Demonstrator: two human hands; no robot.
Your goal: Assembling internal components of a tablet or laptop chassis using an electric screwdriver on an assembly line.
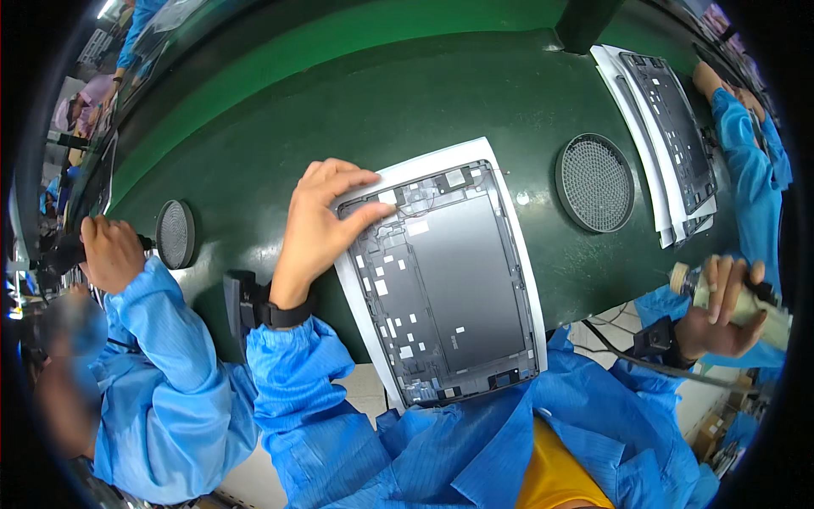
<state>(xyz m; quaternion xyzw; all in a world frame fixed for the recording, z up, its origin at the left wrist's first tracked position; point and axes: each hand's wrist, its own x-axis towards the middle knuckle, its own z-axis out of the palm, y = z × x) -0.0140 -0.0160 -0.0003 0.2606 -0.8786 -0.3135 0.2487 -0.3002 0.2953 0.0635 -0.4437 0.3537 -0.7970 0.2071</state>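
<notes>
A dark grey tablet housing (465,276), dotted with small white stickers, lies on a white sheet (532,293) at the table's near edge. My left hand (318,216) rests at its upper left corner. Thumb and forefinger are apart there, the thumb tip beside a white square sticker; the other fingers curl behind. Off to the right, away from the table, my right hand (702,331) is closed round a clear bottle (770,327) with pale yellowish content and a beige cap. Part of the bottle is hidden by the fingers.
A round black tray (595,182) with a mesh-like surface stands right of the housing, a similar one (175,234) at left. Another housing (674,127) lies on white sheets at far right. Co-workers in blue sleeves (182,339) sit on both sides. A black cable (670,369) crosses near my right wrist.
</notes>
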